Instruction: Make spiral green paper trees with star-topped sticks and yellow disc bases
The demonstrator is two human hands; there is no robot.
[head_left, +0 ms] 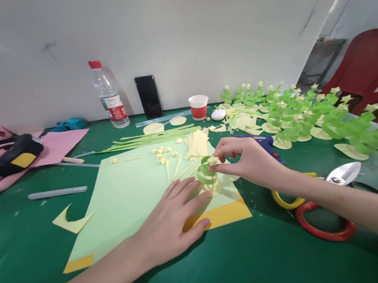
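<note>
My right hand [240, 154] pinches a small pale yellow paper star [213, 160] at the top of a curled green paper strip [206, 171]. The strip stands on a pale yellow paper disc [213, 187]. Flat on the light green sheet [126, 199] lies my left hand [175, 212], fingers apart, its fingertips close to the disc; whether they touch it I cannot tell. Beyond my fingers are several tiny folded stars [162, 154], thin yellow strips [177, 166] and a stack of cut yellow strips [197, 144].
Finished green curled pieces with stars [301, 112] crowd the right side. Scissors [323, 205] lie under my right forearm, and a blue glue gun [268, 146] is behind that hand. A bottle [110, 97], phone [149, 97] and paper cup [199, 107] line the wall.
</note>
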